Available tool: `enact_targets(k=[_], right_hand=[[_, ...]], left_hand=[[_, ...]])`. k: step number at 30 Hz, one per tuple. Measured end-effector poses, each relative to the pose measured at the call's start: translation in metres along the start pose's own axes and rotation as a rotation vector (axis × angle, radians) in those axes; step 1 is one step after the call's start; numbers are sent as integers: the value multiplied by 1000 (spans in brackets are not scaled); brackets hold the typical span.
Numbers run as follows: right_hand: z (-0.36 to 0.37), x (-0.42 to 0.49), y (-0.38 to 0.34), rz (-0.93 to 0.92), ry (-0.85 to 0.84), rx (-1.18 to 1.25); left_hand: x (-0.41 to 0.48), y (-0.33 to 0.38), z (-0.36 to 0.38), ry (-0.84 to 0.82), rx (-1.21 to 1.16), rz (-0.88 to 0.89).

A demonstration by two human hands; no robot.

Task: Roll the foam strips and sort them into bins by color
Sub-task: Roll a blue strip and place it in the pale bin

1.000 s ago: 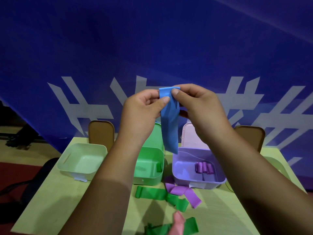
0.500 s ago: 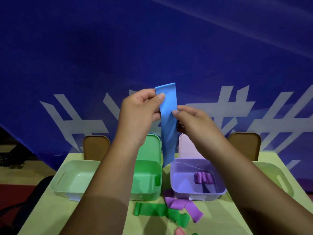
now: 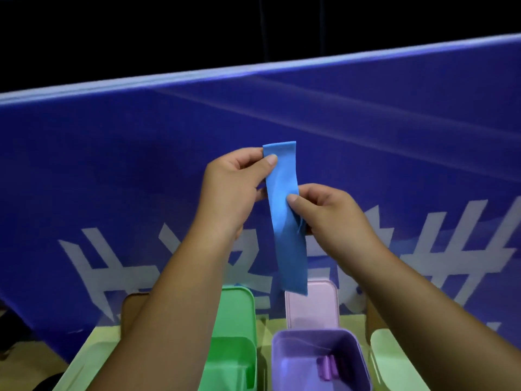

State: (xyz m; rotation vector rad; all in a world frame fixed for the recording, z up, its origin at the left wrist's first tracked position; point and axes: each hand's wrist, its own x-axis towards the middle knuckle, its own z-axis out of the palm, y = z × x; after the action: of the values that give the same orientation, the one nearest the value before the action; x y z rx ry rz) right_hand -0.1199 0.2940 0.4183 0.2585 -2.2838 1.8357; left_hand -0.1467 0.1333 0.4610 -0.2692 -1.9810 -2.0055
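A tall blue fabric banner [image 3: 118, 170] with white lettering backs the pale green table [image 3: 98, 333]. A brown chair back [image 3: 132, 306] stands between them, with darkness above.

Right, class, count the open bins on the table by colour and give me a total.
Bright green bin: 1
Purple bin: 1
Pale green bins, left and right: 2
Total: 4

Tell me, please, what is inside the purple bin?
Rolled purple strips lie in the purple bin, toward its right side; blur hides their number. Nothing covers the bin, but the picture's lower edge cuts off its near part.
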Motion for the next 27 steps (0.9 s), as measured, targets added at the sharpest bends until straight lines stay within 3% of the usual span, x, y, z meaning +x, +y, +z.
enact_targets(k=[9,16,27], right_hand=[[-63,25,-72,-122,-84,42],[-95,43,-116,-315,52,96],[-124,49,-145,-453,28,118]], left_hand=[[17,76,33,-29,43,196],[16,108,58,-79,5,222],[3,133,71,-98,84,309]])
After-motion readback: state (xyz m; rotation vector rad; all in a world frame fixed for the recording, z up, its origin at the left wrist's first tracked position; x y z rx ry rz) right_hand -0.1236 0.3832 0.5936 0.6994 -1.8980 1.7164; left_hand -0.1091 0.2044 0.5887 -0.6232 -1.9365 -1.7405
